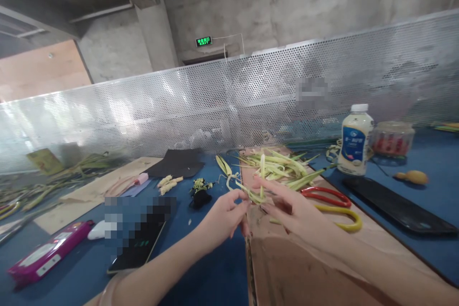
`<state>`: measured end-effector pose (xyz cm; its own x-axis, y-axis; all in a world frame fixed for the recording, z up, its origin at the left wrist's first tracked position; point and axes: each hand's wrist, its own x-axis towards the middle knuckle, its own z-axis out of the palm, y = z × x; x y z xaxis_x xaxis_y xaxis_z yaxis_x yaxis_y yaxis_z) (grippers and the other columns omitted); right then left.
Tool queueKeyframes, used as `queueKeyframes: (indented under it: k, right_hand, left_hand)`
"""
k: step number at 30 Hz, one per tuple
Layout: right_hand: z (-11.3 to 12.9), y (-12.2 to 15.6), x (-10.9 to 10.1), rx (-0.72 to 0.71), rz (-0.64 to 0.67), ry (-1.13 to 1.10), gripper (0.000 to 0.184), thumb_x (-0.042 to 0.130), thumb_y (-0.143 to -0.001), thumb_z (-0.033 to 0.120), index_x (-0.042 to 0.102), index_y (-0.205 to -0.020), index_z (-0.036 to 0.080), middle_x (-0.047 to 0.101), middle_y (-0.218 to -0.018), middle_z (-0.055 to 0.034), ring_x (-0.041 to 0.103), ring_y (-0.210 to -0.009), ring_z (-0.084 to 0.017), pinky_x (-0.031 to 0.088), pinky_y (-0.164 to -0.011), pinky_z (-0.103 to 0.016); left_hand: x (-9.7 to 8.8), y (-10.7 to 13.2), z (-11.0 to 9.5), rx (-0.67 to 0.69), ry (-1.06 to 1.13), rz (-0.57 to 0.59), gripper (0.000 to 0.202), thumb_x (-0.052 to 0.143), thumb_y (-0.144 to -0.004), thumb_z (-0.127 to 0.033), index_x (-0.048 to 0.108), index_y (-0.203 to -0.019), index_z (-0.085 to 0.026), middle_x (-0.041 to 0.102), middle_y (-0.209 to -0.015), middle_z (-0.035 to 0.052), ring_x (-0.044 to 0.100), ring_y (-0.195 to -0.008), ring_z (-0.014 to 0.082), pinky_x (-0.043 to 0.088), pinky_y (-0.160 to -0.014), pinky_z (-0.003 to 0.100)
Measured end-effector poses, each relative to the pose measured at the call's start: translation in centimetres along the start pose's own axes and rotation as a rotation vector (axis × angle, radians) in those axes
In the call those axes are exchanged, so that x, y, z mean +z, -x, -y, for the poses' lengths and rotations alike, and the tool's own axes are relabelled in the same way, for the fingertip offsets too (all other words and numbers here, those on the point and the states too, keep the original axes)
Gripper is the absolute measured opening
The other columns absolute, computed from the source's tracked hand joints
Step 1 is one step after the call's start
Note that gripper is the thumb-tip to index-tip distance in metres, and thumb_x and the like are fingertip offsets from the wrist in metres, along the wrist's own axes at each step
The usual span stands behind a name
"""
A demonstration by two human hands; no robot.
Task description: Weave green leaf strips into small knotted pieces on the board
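Note:
Pale green leaf strips (pixel 251 193) stretch between my two hands at the middle of the view, one end curling up in a loop. My left hand (pixel 229 213) pinches them with thumb and forefinger. On the other side my right hand (pixel 287 203) grips the strips too, fingers bent, and another strip stands upright by its fingertips. Exactly how the strips cross is hidden by the fingers. Behind my right hand lies a loose pile of leaf strips (pixel 283 165) on the brown cardboard (pixel 287 270). Scissors with a red and a yellow handle (pixel 353 220) rest beside my right wrist.
A white-capped bottle (pixel 355 141), a clear jar (pixel 392 138) and a black phone (pixel 401 205) are at the right. On the left are a purple packet (pixel 50 253), a dark phone (pixel 139 241) and brown paper (pixel 71 203). A perforated metal screen (pixel 161 110) edges the blue table.

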<state>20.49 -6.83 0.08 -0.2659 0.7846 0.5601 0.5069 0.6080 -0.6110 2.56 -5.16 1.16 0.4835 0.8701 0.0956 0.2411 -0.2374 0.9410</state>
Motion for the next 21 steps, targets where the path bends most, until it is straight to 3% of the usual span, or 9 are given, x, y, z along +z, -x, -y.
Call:
queueKeyframes:
  k: [6,10,14,18,21]
  right_hand:
    - [-0.04,-0.10,0.03,0.035,0.031,-0.041,0.044,0.048,-0.081,0.027,0.045,-0.125,0.024,0.061,-0.111,-0.0057,0.063,-0.078,-0.019,0.053,-0.068,-0.035]
    - [-0.32,-0.19,0.03,0.078,0.065,-0.042,0.047,0.047,-0.081,0.024,0.042,-0.128,0.022,0.059,-0.116,-0.0073,0.063,-0.079,-0.019,0.053,-0.068,-0.036]
    - [-0.53,-0.21,0.15,0.028,0.035,-0.004,0.046,0.049,-0.080,0.022,0.045,-0.126,0.023,0.058,-0.119,-0.0055,0.062,-0.088,-0.019,0.051,-0.076,-0.036]
    - [-0.46,-0.12,0.24,0.025,0.017,0.068,0.046,0.048,-0.082,0.025,0.043,-0.127,0.024,0.068,-0.095,-0.0042,0.063,-0.066,-0.017,0.054,-0.062,-0.033]
    - [-0.81,-0.06,0.36,-0.028,-0.013,0.130,0.045,0.048,-0.082,0.027,0.044,-0.127,0.024,0.065,-0.105,-0.0060,0.064,-0.073,-0.019,0.054,-0.062,-0.032]
  left_hand:
    - [-0.20,0.10,0.02,-0.028,-0.033,0.033,0.022,0.042,-0.081,-0.031,0.052,-0.092,-0.014,0.053,-0.040,-0.0068,0.029,-0.026,0.0039,0.020,-0.030,0.014]
    - [-0.17,0.22,-0.39,-0.044,-0.062,0.053,0.023,0.041,-0.081,-0.025,0.051,-0.098,-0.015,0.055,-0.042,-0.0068,0.028,-0.026,0.0036,0.021,-0.029,0.013]
    - [-0.19,0.26,-0.45,-0.033,-0.085,0.065,0.023,0.040,-0.080,-0.022,0.051,-0.099,-0.015,0.055,-0.041,-0.0065,0.030,-0.026,0.0037,0.022,-0.028,0.012]
    - [-0.30,0.17,-0.13,-0.019,-0.094,0.077,0.022,0.040,-0.079,-0.020,0.049,-0.098,-0.015,0.055,-0.042,-0.0059,0.031,-0.026,0.0038,0.022,-0.027,0.012]
    - [-0.35,0.12,0.07,-0.020,-0.104,0.084,0.023,0.040,-0.078,-0.020,0.048,-0.098,-0.015,0.056,-0.043,-0.0054,0.030,-0.025,0.0039,0.022,-0.027,0.012]
